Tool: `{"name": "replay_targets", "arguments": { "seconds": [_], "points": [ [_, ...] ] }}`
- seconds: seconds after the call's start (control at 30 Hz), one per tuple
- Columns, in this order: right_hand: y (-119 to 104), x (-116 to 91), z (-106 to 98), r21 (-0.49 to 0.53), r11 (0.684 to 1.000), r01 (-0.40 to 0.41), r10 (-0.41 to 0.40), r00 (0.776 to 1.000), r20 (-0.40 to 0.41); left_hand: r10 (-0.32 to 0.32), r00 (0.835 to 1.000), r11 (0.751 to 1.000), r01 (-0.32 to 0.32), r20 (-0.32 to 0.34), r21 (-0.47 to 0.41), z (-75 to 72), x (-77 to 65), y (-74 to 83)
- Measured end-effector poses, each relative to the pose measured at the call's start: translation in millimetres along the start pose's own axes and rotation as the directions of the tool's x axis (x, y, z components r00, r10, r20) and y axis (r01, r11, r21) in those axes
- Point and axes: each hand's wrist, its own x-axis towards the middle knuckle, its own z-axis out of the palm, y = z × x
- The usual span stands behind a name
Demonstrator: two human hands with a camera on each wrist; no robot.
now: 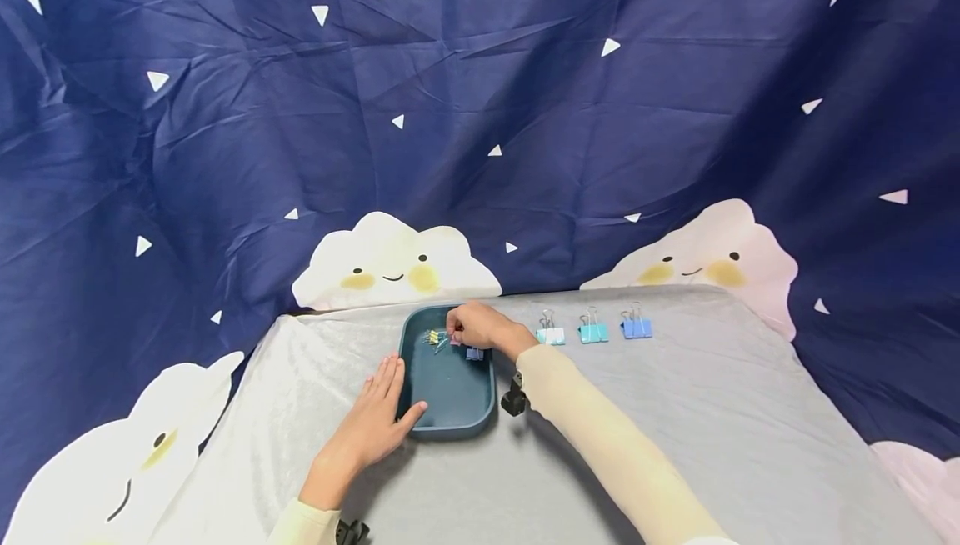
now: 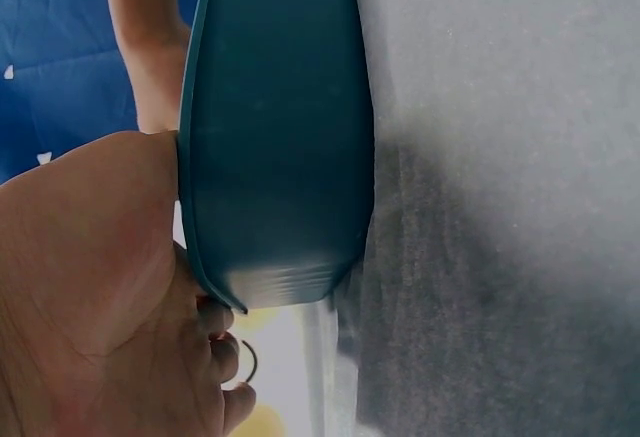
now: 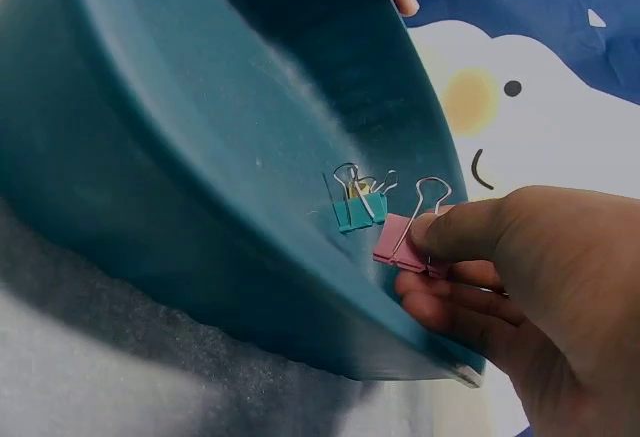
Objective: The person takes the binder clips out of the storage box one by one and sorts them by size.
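Observation:
My right hand point(image 1: 483, 327) reaches over the far right side of a dark teal tray point(image 1: 453, 431). Between thumb and fingers it pinches a pink binder clip point(image 3: 398, 243), seen best in the right wrist view. Beside that clip in the tray is a teal binder clip point(image 3: 358, 213), with a bit of a yellow one point(image 1: 432, 337) behind it. A blue binder clip point(image 1: 474, 354) lies by the tray's right wall, below my right hand. My left hand point(image 1: 375, 416) rests on the tray's left rim with fingers extended and thumb spread over the near corner.
Right of the tray, a row of binder clips stands on the grey cloth point(image 1: 720, 428): a pale one point(image 1: 551, 336), a teal one point(image 1: 593, 333) and a blue one point(image 1: 637, 328). A dark blue curtain point(image 1: 450, 178) with clouds hangs behind the table.

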Motion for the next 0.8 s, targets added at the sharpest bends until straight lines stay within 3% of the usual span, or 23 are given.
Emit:
{"name": "replay_targets", "arguments": {
  "seconds": [0.17,0.33,0.6,0.8],
  "points": [
    [1,-3,-1,0.026,0.999,0.024,-0.023,1.000,-0.018,-0.023,0.999,1.000,0.023,0.022,0.002,-0.3,-0.2,-0.9],
    [2,-9,-4,0.034,0.998,0.057,-0.055,0.998,-0.044,-0.003,1.000,1.000,0.003,-0.014,0.001,4.8,0.1,-6.5],
    [3,-22,-8,0.028,0.994,0.103,-0.101,0.992,-0.079,-0.006,1.000,1.000,0.006,-0.005,-0.027,4.2,-0.3,-4.5],
    [5,-33,-12,0.052,0.995,0.084,-0.079,0.993,-0.084,-0.003,1.000,1.000,0.003,-0.006,0.005,9.1,1.0,-8.8]
  ]
}}
